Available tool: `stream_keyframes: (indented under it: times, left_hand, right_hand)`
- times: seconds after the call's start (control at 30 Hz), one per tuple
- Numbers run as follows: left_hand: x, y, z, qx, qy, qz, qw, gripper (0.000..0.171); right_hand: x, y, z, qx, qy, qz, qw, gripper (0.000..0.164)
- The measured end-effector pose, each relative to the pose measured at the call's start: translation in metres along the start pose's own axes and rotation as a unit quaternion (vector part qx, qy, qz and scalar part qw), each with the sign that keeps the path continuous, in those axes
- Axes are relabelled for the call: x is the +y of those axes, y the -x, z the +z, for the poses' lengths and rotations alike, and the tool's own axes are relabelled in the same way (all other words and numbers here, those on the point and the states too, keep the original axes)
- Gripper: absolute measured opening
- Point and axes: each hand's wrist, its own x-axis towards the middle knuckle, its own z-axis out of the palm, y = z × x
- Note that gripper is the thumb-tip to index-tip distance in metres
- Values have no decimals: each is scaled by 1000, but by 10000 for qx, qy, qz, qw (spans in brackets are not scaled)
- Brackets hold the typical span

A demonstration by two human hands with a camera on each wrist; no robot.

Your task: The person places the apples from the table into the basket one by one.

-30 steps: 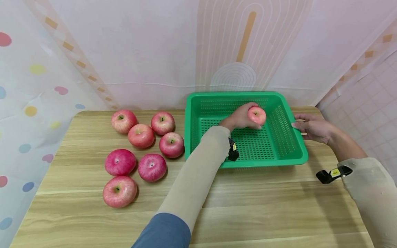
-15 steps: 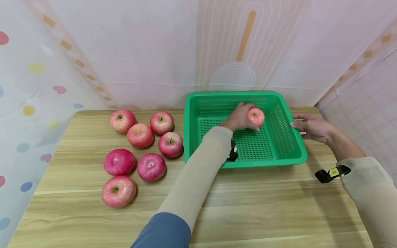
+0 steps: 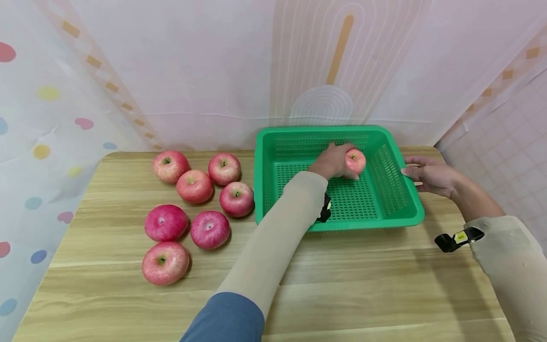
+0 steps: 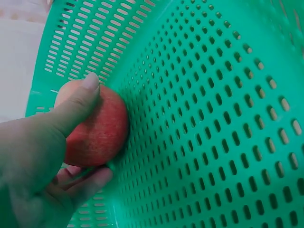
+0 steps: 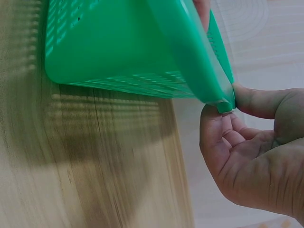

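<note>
A green plastic basket [image 3: 337,225] with slotted walls stands at the back of the wooden table. Inside it, my left hand [image 3: 335,160] holds a red apple [image 3: 355,161], thumb on one side and fingers on the other. The left wrist view has this apple [image 4: 107,128] low in the basket, right at its perforated floor. My right hand [image 3: 433,176] pinches the rim at the basket's right end. In the right wrist view the thumb lies on top of the rim [image 5: 221,95] and curled fingers are under it.
Several more apples lie loose on the table left of the basket, among them a dark pink apple [image 3: 165,223] and a paler apple [image 3: 165,263]. One apple [image 3: 237,199] sits right beside the basket's left wall. A patterned cloth backdrop [image 3: 205,71] rises behind the table [image 3: 363,285].
My left hand has shifted slightly right and lower inside the basket with the apple. The right hand stays on the rim, and the loose apples have not moved.
</note>
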Motion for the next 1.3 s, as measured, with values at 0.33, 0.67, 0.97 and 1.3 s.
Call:
stream_keyframes:
  times: [0.33, 0.67, 0.97, 1.3]
  left_hand:
    - [-1, 0, 0, -214, 40, -51, 9997, 94]
    - [-3, 0, 0, -209, 20, 82, 9997, 96]
    - [-1, 2, -7, -161, -36, 101, 9998, 92]
    - [4, 10, -28, -155, -330, 106, 9993, 89]
  right_hand:
    - [1, 0, 0, -49, 91, 3, 9999, 38]
    - [0, -1, 1, -22, 126, 27, 9999, 40]
    - [-1, 0, 0, -5, 138, -27, 9999, 38]
    - [-2, -2, 0, -68, 174, -55, 9998, 40]
